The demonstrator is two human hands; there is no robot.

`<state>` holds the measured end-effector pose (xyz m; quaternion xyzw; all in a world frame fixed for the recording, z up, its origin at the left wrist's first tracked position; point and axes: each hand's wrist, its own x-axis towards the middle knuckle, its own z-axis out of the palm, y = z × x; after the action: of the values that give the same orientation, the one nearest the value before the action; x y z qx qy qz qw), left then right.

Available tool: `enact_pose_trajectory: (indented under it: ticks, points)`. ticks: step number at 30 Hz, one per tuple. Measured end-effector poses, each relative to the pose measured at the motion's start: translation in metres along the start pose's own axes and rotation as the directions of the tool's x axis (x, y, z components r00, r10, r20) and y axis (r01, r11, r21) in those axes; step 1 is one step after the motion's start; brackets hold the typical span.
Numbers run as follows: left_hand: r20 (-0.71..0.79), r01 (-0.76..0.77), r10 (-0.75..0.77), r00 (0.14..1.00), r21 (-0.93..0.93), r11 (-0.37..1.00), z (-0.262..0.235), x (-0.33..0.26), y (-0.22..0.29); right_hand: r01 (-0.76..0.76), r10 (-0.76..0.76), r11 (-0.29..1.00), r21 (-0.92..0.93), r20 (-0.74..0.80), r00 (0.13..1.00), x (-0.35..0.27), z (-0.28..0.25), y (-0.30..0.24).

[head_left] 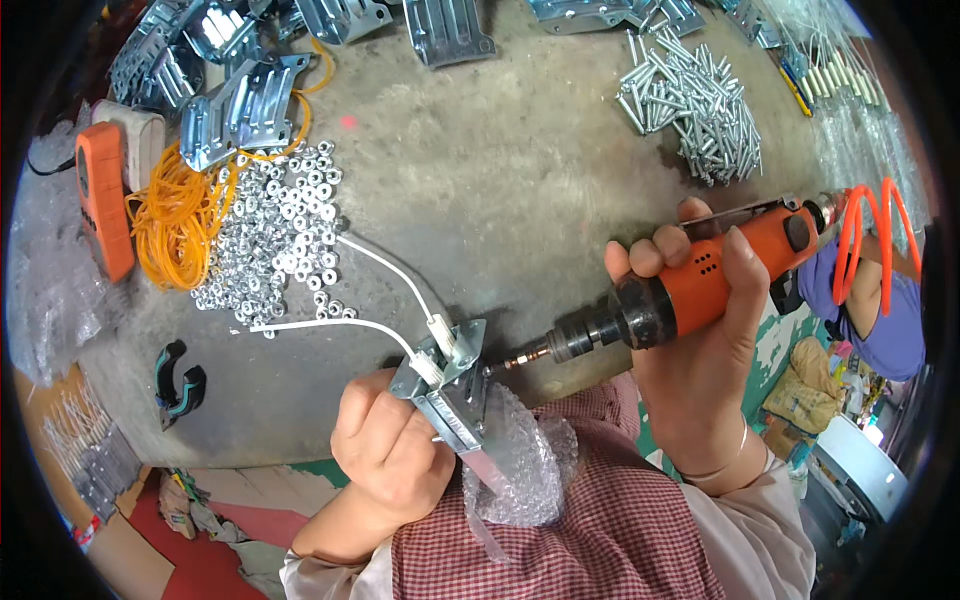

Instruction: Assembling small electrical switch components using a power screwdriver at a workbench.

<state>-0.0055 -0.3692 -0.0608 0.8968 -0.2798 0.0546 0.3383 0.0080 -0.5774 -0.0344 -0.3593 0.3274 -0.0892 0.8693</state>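
My left hand (390,450) is closed around a small metal bracket assembly (455,425) near the table's front edge. Two white wires (400,275) run from white ceramic-looking ends on it toward the far left. My right hand (705,390) grips an orange and black air screwdriver (710,275), held almost level. Its bit (525,357) points left and reaches the bracket's right side; whether it is seated on a screw I cannot tell. Below the bracket hangs clear bubble wrap (535,475), partly round a flat strip, in front of my checked apron (620,520).
Behind my left hand lie a heap of nuts (290,215), orange cord (180,225), an orange meter (103,200) and small cutters (178,385). Bent metal brackets (240,110) line the far edge. Screws (695,110) lie far right. A coiled orange hose (868,240) trails from the screwdriver.
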Motion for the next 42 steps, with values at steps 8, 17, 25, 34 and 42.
enact_pose_trajectory:
  ticks: [8,17,25,34,42]
  points:
    - [-0.024,-0.006,0.006,1.000,0.010,1.000,-0.001,0.001,0.003,0.021,-0.022,0.999,0.025,0.039,0.999,-0.002,0.000,0.001]
    - [-0.032,0.006,-0.006,0.999,-0.008,1.000,0.001,0.001,0.002,-0.005,0.005,1.000,-0.009,-0.006,1.000,0.000,0.001,0.001]
    - [-0.037,-0.003,0.002,0.999,-0.002,1.000,-0.001,0.002,0.002,0.038,-0.039,0.999,0.021,0.028,0.999,-0.003,0.001,0.002]
    - [-0.146,0.301,-0.385,0.911,-0.402,0.865,-0.013,-0.024,0.018,0.090,-0.099,0.992,0.089,0.107,0.989,0.002,-0.008,-0.002]
    - [0.219,0.515,-0.486,0.846,-0.571,0.639,-0.013,-0.036,0.041,0.375,-0.237,0.803,-0.463,0.329,0.914,0.022,-0.053,-0.095]
